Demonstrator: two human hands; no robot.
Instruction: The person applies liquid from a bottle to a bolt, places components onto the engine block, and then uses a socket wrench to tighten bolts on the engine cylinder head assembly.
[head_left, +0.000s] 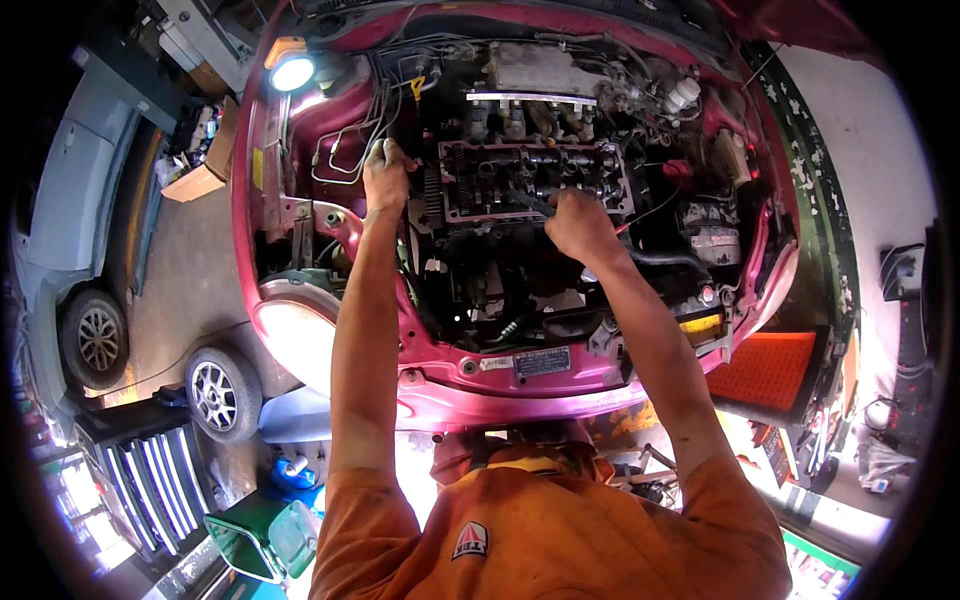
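Observation:
Before me lies the open engine of a pink car, its camshafts and valve gear exposed inside a pale rectangular gasket edge. My right hand is closed round a dark, long tool that reaches left over the camshafts; its exact kind does not show. A small red end sticks out beyond that hand. At the left end of the engine, my left hand is closed beside the toothed timing wheel. A small red bit shows by its fingers, and what it grips is hidden.
A lit work lamp shines from the left fender. Hoses and a battery fill the right of the bay. On the left floor are a loose wheel, a cardboard box and a green bin; an orange-red tray sits right.

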